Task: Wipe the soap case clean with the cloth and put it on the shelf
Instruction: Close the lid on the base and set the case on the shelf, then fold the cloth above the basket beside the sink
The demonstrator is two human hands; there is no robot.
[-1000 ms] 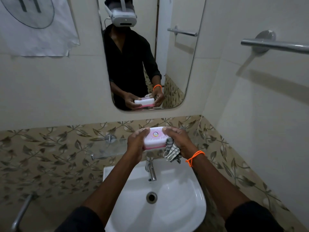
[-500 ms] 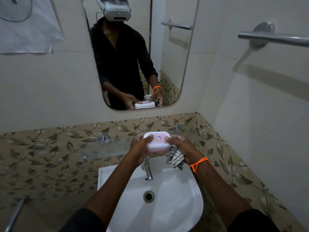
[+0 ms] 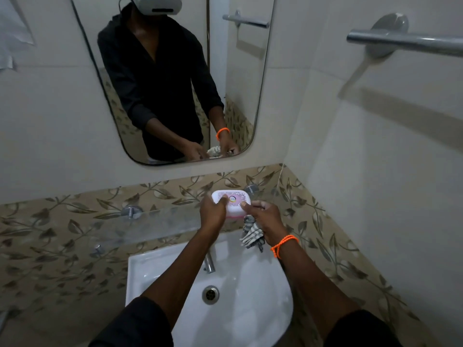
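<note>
Over glass shelf (image 3: 160, 221), both hands' fingers (image 3: 221, 200) pinch soap case (image 3: 231, 202); R hand (image 3: 263, 217) w/ cloth (image 3: 251, 235) bunched underneath.

soap case (image 3: 231, 202) front: hidden by thumbs | towel bar (image 3: 406, 42): cut off right

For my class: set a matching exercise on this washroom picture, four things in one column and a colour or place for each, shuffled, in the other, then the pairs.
Things:
1. soap case
2. cloth
3. wrist band
4. sink

Descriptions:
A. orange
B. white, below both arms
C. bunched under the right hand
D. pink and white, held by both hands

Pairs: 1-D, 2-C, 3-A, 4-B
</note>
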